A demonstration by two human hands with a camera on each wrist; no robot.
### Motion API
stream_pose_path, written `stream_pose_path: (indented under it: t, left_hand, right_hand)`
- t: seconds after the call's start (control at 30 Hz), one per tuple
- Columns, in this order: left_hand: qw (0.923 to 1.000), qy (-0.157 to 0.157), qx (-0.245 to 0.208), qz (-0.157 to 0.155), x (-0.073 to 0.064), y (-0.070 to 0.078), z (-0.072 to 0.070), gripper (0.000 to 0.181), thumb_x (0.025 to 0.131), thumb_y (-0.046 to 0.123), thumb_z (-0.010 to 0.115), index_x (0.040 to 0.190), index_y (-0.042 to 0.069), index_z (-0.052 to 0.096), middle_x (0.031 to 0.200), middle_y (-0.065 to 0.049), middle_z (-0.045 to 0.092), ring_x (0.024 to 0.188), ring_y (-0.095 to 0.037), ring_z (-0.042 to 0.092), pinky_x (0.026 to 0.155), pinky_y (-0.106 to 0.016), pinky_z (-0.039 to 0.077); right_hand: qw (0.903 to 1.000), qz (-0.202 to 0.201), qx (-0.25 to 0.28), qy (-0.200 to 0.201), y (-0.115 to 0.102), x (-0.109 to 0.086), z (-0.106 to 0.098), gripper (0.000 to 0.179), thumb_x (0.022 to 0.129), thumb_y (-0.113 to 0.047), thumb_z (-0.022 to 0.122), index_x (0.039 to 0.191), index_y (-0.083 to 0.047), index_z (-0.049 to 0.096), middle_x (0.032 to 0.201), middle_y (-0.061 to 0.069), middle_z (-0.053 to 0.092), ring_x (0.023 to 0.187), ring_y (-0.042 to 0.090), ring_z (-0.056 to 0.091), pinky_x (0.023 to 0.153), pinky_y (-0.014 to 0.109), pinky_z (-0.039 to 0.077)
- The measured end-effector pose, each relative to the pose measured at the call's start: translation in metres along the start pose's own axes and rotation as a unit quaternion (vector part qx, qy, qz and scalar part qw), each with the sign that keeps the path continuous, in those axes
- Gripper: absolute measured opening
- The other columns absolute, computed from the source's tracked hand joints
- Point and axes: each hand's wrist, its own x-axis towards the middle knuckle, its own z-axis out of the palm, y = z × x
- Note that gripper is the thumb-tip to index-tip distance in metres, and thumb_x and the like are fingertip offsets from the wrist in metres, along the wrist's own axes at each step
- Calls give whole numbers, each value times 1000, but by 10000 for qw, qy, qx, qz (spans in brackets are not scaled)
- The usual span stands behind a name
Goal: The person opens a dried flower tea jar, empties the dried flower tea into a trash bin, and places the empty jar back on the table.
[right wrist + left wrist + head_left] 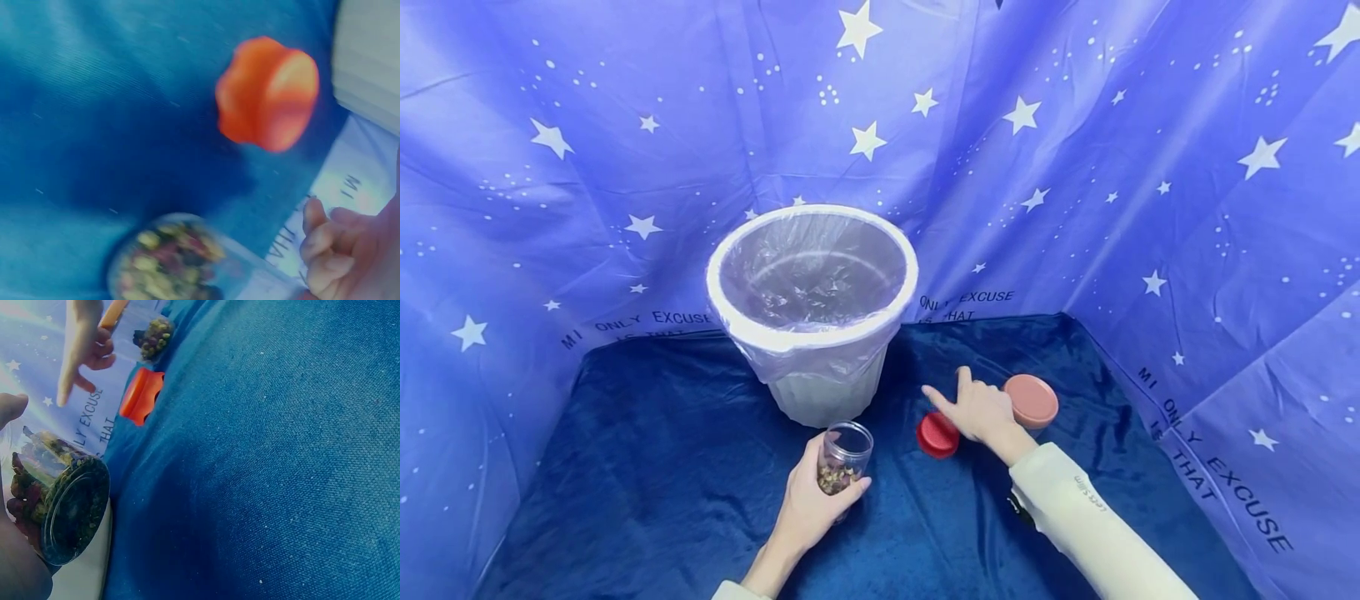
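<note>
My left hand (805,500) grips a clear jar (847,446) around its side, its open top facing up. Dried flowers (28,500) lie in the lower part of that jar, as the left wrist view shows. My right hand (983,408) hovers near a red lid (938,436) with a scalloped edge, two digits stretched out and the rest loosely bent. The red lid rests on the cloth. Just right of this hand stands a second jar (169,259) with dried flowers inside and a pink lid (1032,400) on top.
A white bin (827,400) lined with a clear plastic bag stands behind the left hand's jar. Dark blue cloth (647,467) covers the table. Blue curtains (700,150) with white stars hang around the back and sides.
</note>
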Motion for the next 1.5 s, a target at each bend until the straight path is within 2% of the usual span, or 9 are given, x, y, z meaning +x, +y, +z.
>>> stream_pose_path:
  t: [0.17,0.33,0.53,0.87,1.17,1.37,1.5]
  left_hand:
    - [10000,-10,-1,-11,0,1,0,72,69,37,89,129,17,55,106,9,70,95,-4,64,88,-26,52]
    - [10000,-7,-51,46,0,1,-1,71,69,36,89,129,16,56,102,11,70,92,-7,66,86,-25,52]
    - [10000,-17,-83,36,1,1,-2,72,70,36,88,130,16,55,97,8,70,87,-5,66,82,-24,52]
    - [10000,-13,49,62,1,2,-3,72,69,35,89,130,17,55,102,11,69,91,-5,65,85,-25,52]
    - [9999,-64,84,-75,-1,2,-4,72,69,38,88,130,20,55,106,10,69,94,-4,64,86,-26,52]
    - [10000,-58,14,-21,1,3,-3,73,69,37,88,131,17,55,106,9,69,93,-5,64,86,-26,52]
    - [10000,-44,40,-13,0,2,-4,72,69,37,89,130,20,55,106,10,69,93,-4,64,86,-26,52]
  right_hand:
    - [9994,103,295,170,-3,6,-23,94,86,-84,27,126,-1,49,105,24,67,88,38,66,70,49,51]
    - [9981,153,521,280,-7,9,-45,95,86,-85,24,130,-4,47,111,26,66,94,42,64,78,53,50]
    - [9965,258,733,317,-9,10,-64,96,85,-86,22,134,-7,46,113,26,65,98,44,63,78,52,46]
    - [9915,95,1254,337,-11,16,-88,90,88,-83,20,131,-9,49,112,20,65,99,39,63,80,50,46]
    - [9878,-124,1423,617,-29,27,-124,88,88,-82,21,131,-11,49,114,15,62,107,39,60,92,56,44]
    - [9871,-193,1375,796,-41,32,-145,89,88,-83,20,132,-12,50,119,15,63,113,41,59,92,57,43]
    - [9863,-194,1436,793,-46,34,-153,90,86,-85,20,132,-13,50,122,13,63,113,39,59,93,56,43]
